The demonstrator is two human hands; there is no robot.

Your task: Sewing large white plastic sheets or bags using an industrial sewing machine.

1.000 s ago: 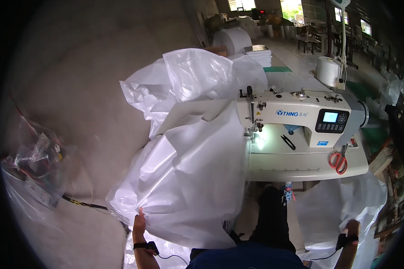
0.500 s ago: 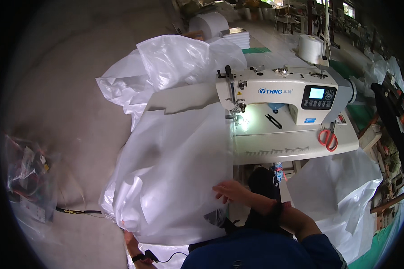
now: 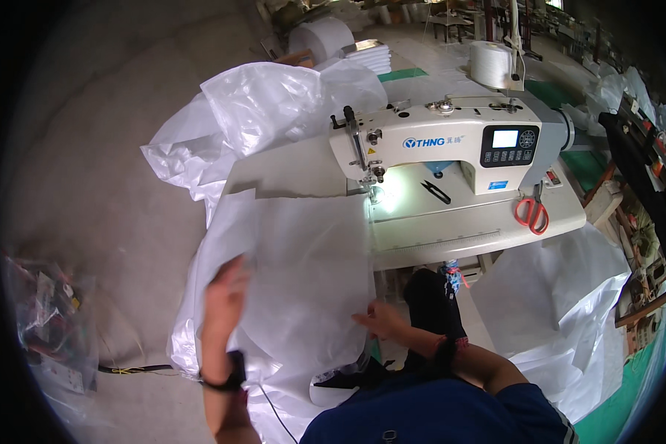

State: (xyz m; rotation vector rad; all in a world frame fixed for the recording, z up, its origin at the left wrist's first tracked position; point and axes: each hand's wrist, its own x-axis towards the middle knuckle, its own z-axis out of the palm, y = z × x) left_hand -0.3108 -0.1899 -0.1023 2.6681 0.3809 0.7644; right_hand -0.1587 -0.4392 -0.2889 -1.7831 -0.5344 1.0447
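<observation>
Up swings my left hand (image 3: 228, 290), blurred, grip unreadable! The white sheet (image 3: 307, 255) now drapes flatter off the desk (image 3: 451, 240), left of the sewing machine (image 3: 429, 140); my right hand (image 3: 383, 321) curls at its edge, pinch unclear.

Red-handled scissors (image 3: 533, 206) and black snips (image 3: 437, 192)

The pale table (image 3: 466, 219) carries a sewing machine (image 3: 436, 133), black snips (image 3: 436, 192), red-handled scissors (image 3: 533, 210) and white sheeting (image 3: 303, 251).
</observation>
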